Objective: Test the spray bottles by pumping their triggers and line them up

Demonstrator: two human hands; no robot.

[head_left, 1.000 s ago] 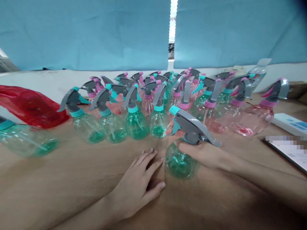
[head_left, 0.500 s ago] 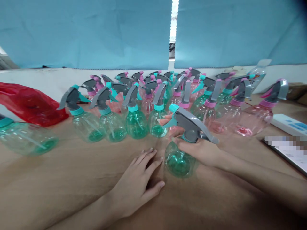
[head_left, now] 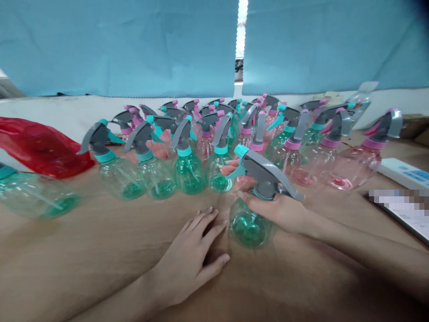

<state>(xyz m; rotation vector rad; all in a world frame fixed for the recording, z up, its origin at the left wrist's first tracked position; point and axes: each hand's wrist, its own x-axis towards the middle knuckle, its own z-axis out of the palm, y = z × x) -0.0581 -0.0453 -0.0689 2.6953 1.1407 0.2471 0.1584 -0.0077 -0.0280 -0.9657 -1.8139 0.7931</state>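
My right hand (head_left: 284,210) is wrapped round the neck of a green spray bottle (head_left: 250,228) with a grey and teal trigger head. The bottle stands on the wooden table (head_left: 110,255), its nozzle pointing left; some fingers are hidden behind it. To its left, my left hand (head_left: 191,250) lies palm down on the tabletop, fingers spread and holding nothing. Just behind the hands stands a darker green spray bottle (head_left: 190,174), beside a paler green spray bottle (head_left: 220,172).
Several more green and pink spray bottles crowd the back, among them a pink spray bottle (head_left: 355,165). A red plastic bag (head_left: 50,152) lies at left near another green bottle (head_left: 36,194). At right are a phone (head_left: 402,214) and a white box (head_left: 405,172). A blue curtain (head_left: 117,49) hangs behind.
Almost nothing differs. Both hands and the held spray bottle keep their places; the view has shifted very slightly.
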